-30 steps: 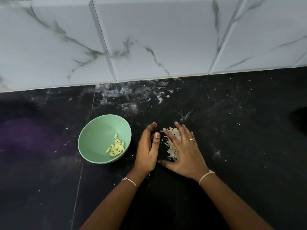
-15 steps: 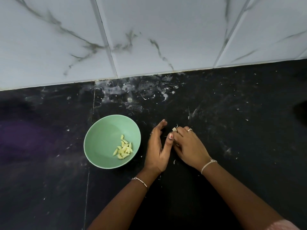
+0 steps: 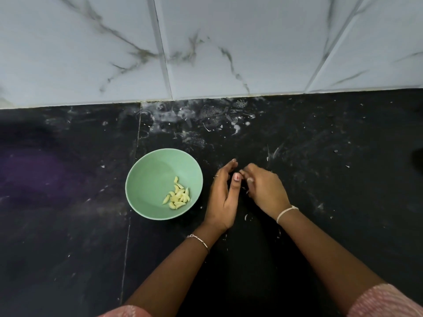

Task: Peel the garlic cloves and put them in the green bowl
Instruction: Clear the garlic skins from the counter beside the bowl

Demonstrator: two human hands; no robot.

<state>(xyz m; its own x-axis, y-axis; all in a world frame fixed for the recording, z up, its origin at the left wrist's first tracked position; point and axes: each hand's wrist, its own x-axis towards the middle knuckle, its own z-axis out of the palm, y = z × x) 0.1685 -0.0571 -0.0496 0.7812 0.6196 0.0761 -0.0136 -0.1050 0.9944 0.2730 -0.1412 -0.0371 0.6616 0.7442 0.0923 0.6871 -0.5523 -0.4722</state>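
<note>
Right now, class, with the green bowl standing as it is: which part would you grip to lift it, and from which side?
Pinch the rim of the green bowl on its left, thumb inside, fingers under the flared wall. It stands upright and has no handle. The peeled cloves lie near-right inside and the left hand sits close on the right, so the left is likely freest.

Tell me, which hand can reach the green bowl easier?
Left, probably. The left hand lies open right beside the green bowl. The right hand is farther off, beyond the left one, its fingers curled round pale bits.
</note>
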